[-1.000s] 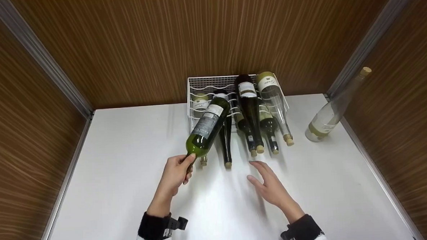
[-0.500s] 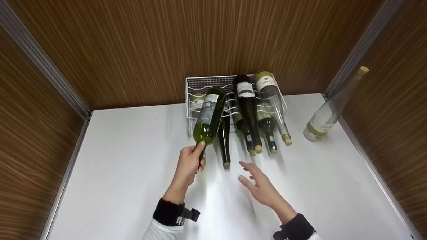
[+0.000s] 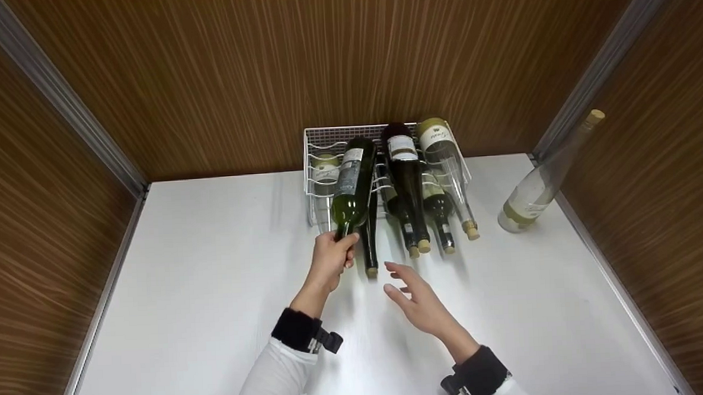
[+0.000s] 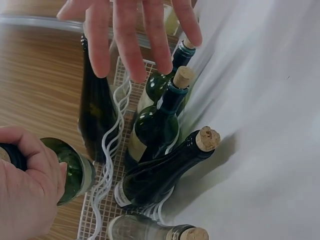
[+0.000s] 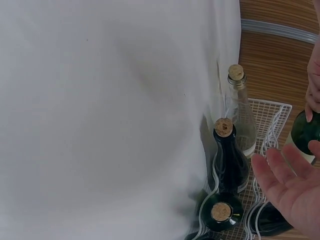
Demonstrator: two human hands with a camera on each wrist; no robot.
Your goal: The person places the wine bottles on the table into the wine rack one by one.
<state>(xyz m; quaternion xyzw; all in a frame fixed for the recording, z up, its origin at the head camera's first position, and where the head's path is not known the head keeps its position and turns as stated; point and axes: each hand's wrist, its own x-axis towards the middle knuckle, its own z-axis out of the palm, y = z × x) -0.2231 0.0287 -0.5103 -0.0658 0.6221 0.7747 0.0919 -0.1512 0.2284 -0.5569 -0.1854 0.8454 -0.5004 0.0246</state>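
Note:
My left hand grips the neck of a green wine bottle. The bottle's base points toward the back wall, over the upper left of a white wire rack. In the left wrist view that hand has its fingers wrapped round the neck; whether the bottle touches the rack I cannot tell. My right hand hovers before the rack, fingers spread and holding nothing. On the upper tier lie a dark bottle and a clear bottle, corks forward.
Several bottles fill the lower tier, among them a dark one, a green one and a clear one at left. A corked clear bottle stands upright at right. Brown wood-grain panels enclose the white table.
My left hand has moved right and toward the rack, turning the green bottle straighter, so it points more directly backward. My right hand has drifted slightly left, still holding nothing.

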